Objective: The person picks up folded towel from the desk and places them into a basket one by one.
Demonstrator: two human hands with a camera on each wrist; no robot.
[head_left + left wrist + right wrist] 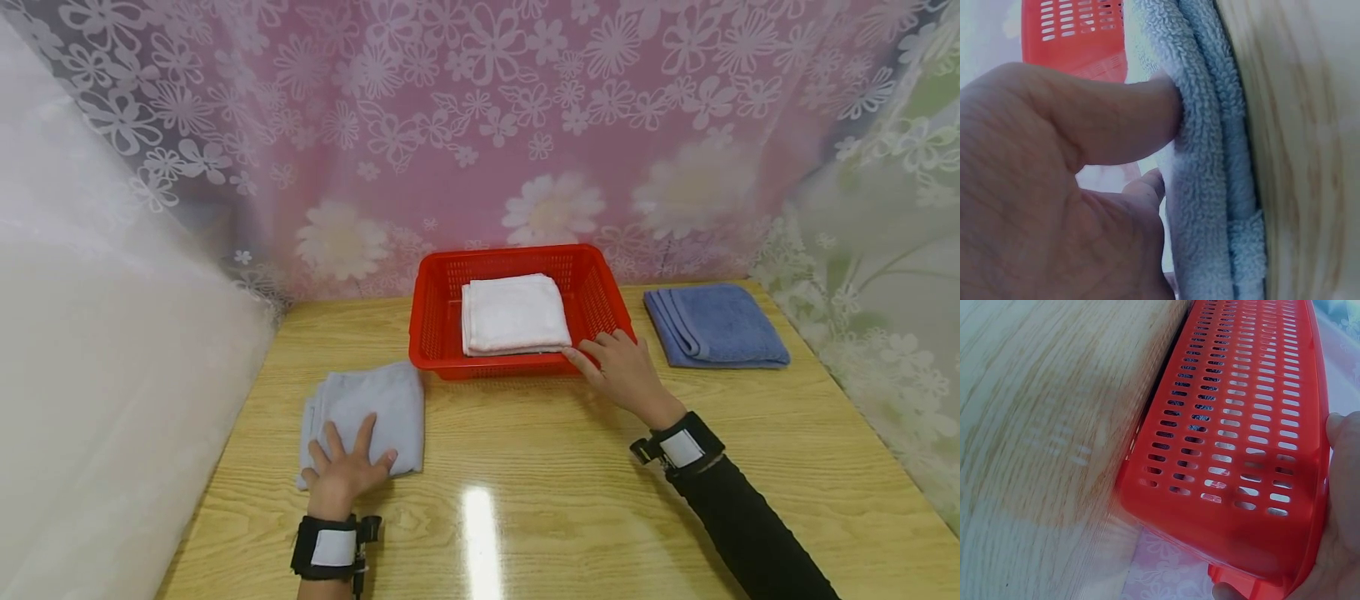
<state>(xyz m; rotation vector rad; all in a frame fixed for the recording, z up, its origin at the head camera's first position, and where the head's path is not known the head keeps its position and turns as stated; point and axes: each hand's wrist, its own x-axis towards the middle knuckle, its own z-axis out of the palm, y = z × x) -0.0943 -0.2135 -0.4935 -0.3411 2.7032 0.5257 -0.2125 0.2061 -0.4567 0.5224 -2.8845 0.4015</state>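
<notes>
A folded light grey towel (397, 400) lies on the table at the left. My left hand (341, 475) rests on its near part with fingers spread; in the left wrist view the thumb (1122, 119) touches the folded edge. At the back middle stands a red plastic basket (438, 362) with slotted walls. Folded white towels (517, 312) are stacked in it, with a darker layer beneath. My right hand (626, 375) grips the basket's near right corner. In the right wrist view that hand (1341, 506) is along the rim.
A folded blue towel (723, 325) lies to the right of the basket. Flowered curtain sheets (480, 125) hang behind the wooden table (555, 492) and along both sides.
</notes>
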